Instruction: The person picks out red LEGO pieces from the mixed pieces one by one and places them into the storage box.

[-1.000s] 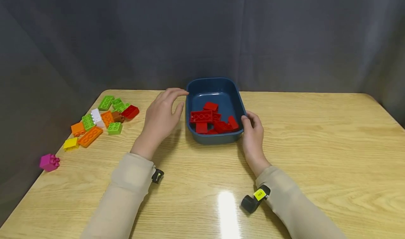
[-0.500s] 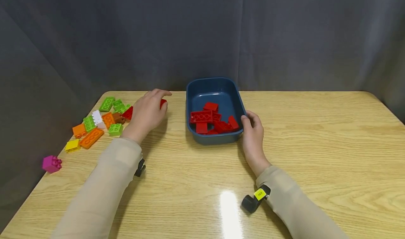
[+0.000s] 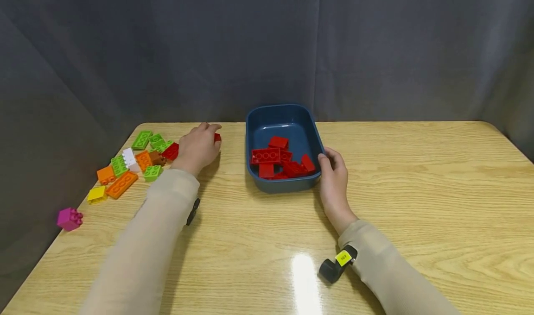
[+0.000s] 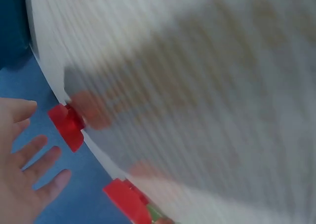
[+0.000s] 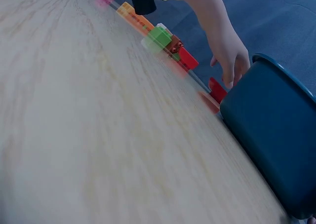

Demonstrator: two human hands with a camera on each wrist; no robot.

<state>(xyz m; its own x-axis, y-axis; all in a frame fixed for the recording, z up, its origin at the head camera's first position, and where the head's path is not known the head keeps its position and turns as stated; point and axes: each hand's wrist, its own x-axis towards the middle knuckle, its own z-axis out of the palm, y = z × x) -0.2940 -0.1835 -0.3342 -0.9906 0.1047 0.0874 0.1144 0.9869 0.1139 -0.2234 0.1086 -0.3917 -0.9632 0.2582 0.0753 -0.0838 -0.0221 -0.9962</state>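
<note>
My left hand [image 3: 199, 146] hovers over the table left of the bin, fingers spread in the left wrist view. Close to its thumb and fingertips is a red toy brick [image 4: 67, 126], with a visible gap between them. A second red brick [image 3: 171, 152] lies just left of that hand, partly behind it. On the other side, my right hand [image 3: 334, 183] holds the near right corner of a dark blue bin [image 3: 283, 185], thumb at the rim; its fingers are mostly hidden. Several red bricks [image 3: 266, 155] lie loose inside the bin, toward its near end.
A cluster of green, orange, white and brown bricks [image 3: 143, 160] covers the table's far left. A yellow brick [image 3: 97, 195] and a magenta brick [image 3: 70, 219] lie nearer along the left edge. A grey curtain [image 3: 375, 51] hangs behind the wooden table [image 3: 438, 190].
My left hand has moved left, away from the bin's rim, and come down beside the red brick, which now shows past its fingers. The right hand stays at the bin.
</note>
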